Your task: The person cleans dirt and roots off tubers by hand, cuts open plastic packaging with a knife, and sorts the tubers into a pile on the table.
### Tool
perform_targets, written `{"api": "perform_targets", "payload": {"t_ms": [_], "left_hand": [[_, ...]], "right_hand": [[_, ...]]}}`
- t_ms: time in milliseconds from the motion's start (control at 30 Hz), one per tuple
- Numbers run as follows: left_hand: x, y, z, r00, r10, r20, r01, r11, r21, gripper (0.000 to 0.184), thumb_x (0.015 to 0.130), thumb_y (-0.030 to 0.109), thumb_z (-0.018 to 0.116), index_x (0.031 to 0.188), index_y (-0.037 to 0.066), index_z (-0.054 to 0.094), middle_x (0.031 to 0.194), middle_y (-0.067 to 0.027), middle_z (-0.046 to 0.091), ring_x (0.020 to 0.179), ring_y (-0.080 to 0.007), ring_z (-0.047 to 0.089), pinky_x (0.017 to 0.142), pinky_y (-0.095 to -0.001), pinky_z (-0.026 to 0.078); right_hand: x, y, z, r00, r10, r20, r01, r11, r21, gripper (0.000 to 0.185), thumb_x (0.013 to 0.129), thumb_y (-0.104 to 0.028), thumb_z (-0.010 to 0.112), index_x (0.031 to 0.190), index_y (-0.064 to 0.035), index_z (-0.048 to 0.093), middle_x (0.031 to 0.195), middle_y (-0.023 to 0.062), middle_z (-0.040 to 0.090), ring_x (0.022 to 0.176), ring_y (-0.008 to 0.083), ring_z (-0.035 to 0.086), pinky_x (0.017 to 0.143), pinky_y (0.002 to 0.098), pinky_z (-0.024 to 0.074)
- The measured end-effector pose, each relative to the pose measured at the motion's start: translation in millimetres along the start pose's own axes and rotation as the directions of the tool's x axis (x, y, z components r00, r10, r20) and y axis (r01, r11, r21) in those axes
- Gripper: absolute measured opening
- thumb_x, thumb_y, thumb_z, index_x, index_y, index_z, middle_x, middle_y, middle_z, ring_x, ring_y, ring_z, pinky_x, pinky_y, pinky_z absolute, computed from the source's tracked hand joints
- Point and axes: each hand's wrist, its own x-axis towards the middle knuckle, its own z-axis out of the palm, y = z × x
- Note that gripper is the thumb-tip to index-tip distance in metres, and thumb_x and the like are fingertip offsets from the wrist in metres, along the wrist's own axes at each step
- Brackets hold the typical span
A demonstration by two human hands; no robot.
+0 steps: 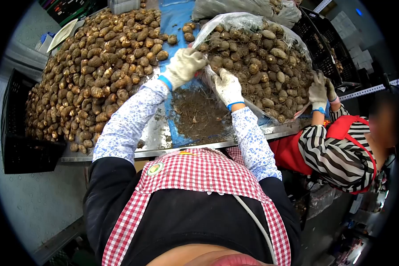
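Observation:
My left hand [186,67], in a whitish knitted glove, is closed at the near left edge of a clear plastic bag [235,18], fingers curled on its rim. Close beside it my right hand [228,87], in a dirty white glove, pinches the same edge lower down. Small brown hairy taro roots [261,66] fill the opened bag, some right by my fingertips. My fingertips are partly hidden. Below my hands, loose soil and root hairs [199,113] cover the blue sheet [175,22] on the table.
A large heap of taro roots [97,71] lies to the left, beside a black crate [13,128]. On the right, a co-worker's gloved hand [318,92] touches the bag's far side. Black crates [328,48] and another plastic bag [235,8] stand behind. The metal table edge [155,153] runs before me.

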Motion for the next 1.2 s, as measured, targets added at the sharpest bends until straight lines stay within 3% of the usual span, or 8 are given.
{"api": "perform_targets", "payload": {"t_ms": [267,467,633,867,933,1100,1133,1200], "left_hand": [[-9.8,-29.8,12.7,0.971,0.183,-0.152,-0.189,0.982,-0.02,0.033,0.071,0.007,0.065,0.102,0.016,0.07,0.098,-0.006,0.065,0.09,-0.0253,0.061,0.078,-0.039,0.05],[-11.5,-18.5,-3.3,0.996,0.083,0.022,-0.08,0.989,-0.121,0.025,0.081,0.016,0.069,0.106,0.011,0.071,0.091,-0.0086,0.064,0.086,-0.0288,0.062,0.073,-0.0428,0.049],[8.1,-0.3,-27.5,0.966,0.066,0.251,-0.082,0.995,0.051,0.066,0.09,0.029,0.065,0.149,0.034,0.036,0.091,-0.014,0.065,0.081,-0.0277,0.065,0.071,-0.041,0.052],[20.9,-8.0,-11.4,0.925,0.162,0.343,-0.229,0.959,0.166,0.06,0.082,0.0,0.06,0.139,0.016,0.052,0.091,-0.0062,0.068,0.083,-0.0226,0.067,0.075,-0.038,0.049],[20.5,-7.4,-12.1,0.921,0.179,0.346,-0.275,0.928,0.253,0.056,0.08,-0.001,0.061,0.133,0.016,0.055,0.084,-0.005,0.067,0.072,-0.0216,0.067,0.064,-0.0352,0.05],[18.4,-1.1,-6.5,0.941,0.209,0.267,-0.278,0.927,0.252,0.04,0.084,0.002,0.061,0.123,0.011,0.058,0.081,-0.0103,0.068,0.074,-0.0261,0.07,0.062,-0.0396,0.056],[17.7,-0.9,4.8,0.933,0.085,0.351,-0.166,0.964,0.208,0.047,0.084,0.004,0.064,0.129,0.012,0.055,0.083,-0.0117,0.069,0.076,-0.0273,0.07,0.06,-0.0394,0.058],[14.1,7.1,1.1,0.957,0.077,0.279,-0.163,0.94,0.299,0.054,0.083,0.003,0.066,0.134,0.016,0.053,0.087,-0.0129,0.069,0.075,-0.0271,0.07,0.06,-0.0398,0.058]], "right_hand": [[-6.4,-12.4,-3.3,0.999,-0.034,0.022,0.036,0.992,-0.118,0.02,0.087,-0.022,0.063,0.086,-0.0023,0.061,0.085,0.0231,0.064,0.084,0.0417,0.063,0.072,0.049,0.0505],[-10.6,-7.8,1.0,0.997,0.073,0.041,-0.07,0.996,-0.055,0.023,0.088,-0.025,0.063,0.09,-0.0022,0.062,0.088,0.0238,0.066,0.086,0.0421,0.063,0.075,0.0487,0.0505],[-4.5,-10.0,-4.7,0.967,0.239,0.087,-0.24,0.971,-0.001,0.03,0.09,-0.03,0.059,0.099,-0.0016,0.063,0.097,0.0254,0.066,0.094,0.0427,0.064,0.082,0.0479,0.0507],[-6.4,-9.8,-23.0,0.948,0.226,0.224,-0.216,0.974,-0.071,0.043,0.089,-0.034,0.06,0.119,-0.0038,0.056,0.113,0.0246,0.064,0.107,0.0403,0.061,0.09,0.0464,0.0494],[-12.4,-6.1,-30.7,0.94,0.206,0.272,-0.146,0.964,-0.222,0.061,0.085,-0.044,0.064,0.127,-0.0008,0.052,0.14,0.0266,0.046,0.124,0.0422,0.05,0.101,0.0481,0.045],[-41.3,-14.3,-63.7,0.978,0.202,0.054,-0.179,0.943,-0.282,0.088,0.079,-0.061,0.065,0.139,0.0002,0.044,0.143,0.0329,0.038,0.127,0.0444,0.047,0.104,0.0485,0.044],[-50.9,-27.8,-79.0,0.963,0.268,-0.023,-0.263,0.922,-0.285,0.063,0.087,-0.041,0.067,0.132,0.0009,0.051,0.128,0.028,0.054,0.111,0.0363,0.06,0.093,0.0439,0.0519],[-65.4,-22.5,-88.9,0.947,0.228,-0.227,-0.22,0.974,0.06,0.053,0.087,-0.026,0.07,0.135,-0.0094,0.054,0.134,0.0224,0.056,0.124,0.0314,0.054,0.104,0.0378,0.0423]]}}
